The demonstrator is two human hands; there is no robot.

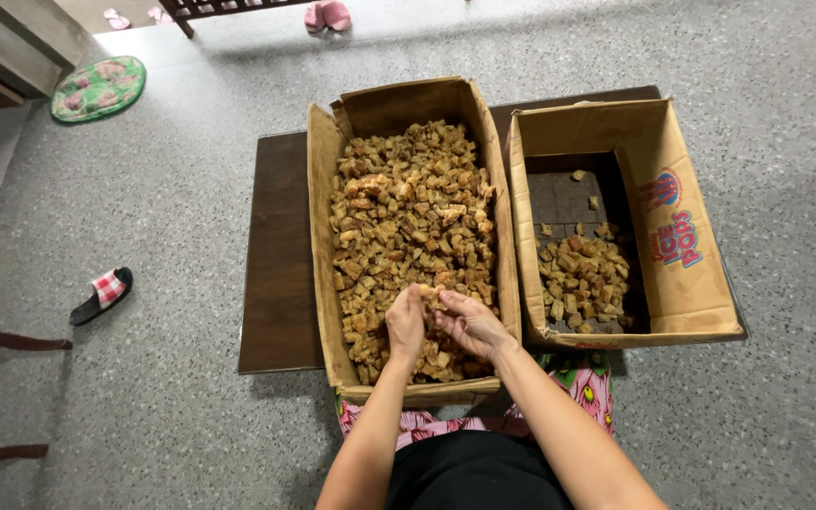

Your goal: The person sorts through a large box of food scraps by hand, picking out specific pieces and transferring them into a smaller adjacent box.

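Pinching one brown chunk between both hands, left hand and right hand grips closed on it (over the full box, so crumbs fall in); sparse box alongside on desk.

Open room above both boxes; between them, the full box's right wall touching the near-empty box's flap.

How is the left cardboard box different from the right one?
The left box is heaped almost full of brown chunks; the right box holds only a small pile at its near end, with bare bottom showing. Both hands, left hand and right hand, work over the left box, none over the right box. Both are open cardboard boxes on the same dark board.
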